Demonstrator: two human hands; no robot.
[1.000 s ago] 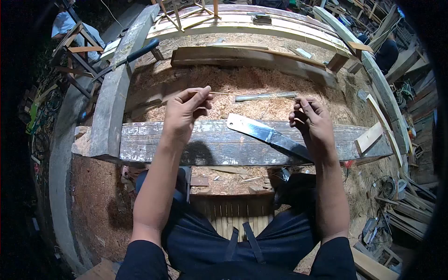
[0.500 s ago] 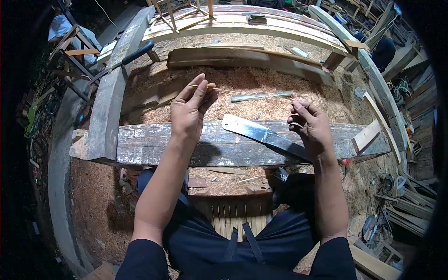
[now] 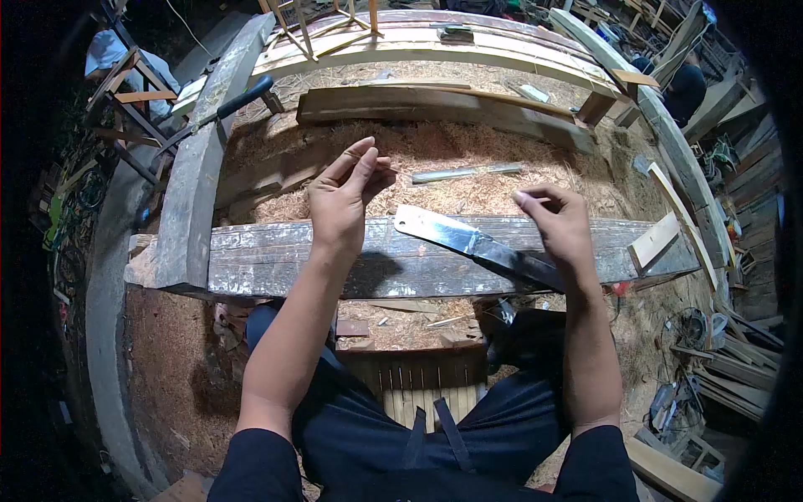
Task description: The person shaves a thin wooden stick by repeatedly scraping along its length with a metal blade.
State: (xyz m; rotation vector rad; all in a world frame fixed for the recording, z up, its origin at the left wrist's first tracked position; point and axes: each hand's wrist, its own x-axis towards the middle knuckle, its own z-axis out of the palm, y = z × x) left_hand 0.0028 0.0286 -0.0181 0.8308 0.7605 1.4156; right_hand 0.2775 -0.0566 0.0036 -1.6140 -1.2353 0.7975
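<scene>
My left hand (image 3: 343, 192) is raised above the dark weathered beam (image 3: 293, 247), thumb and forefinger pinched together; whatever is between them is too small to make out. To its right my right hand (image 3: 559, 222) also has thumb and forefinger closed, and no strip can be made out at its fingertips. Between and below the hands a broad metal blade (image 3: 452, 236) lies slanted on the beam, its pale holed end to the left and its dark end close to my right wrist. Beyond it a narrow pale wood piece (image 3: 466, 173) rests on the shavings.
Long boards (image 3: 435, 46) span the far side. A thick plank (image 3: 376, 105) lies on the shavings. Side beams stand left (image 3: 196, 184) and right (image 3: 682, 151). A small board (image 3: 657, 243) sits at the beam's right end. One person (image 3: 138, 67) is at far left, another (image 3: 687, 92) at far right.
The thin light strip seen between my hands earlier can no longer be made out. My left hand has risen slightly since the first frame, and the fingers of my right hand have shifted.
</scene>
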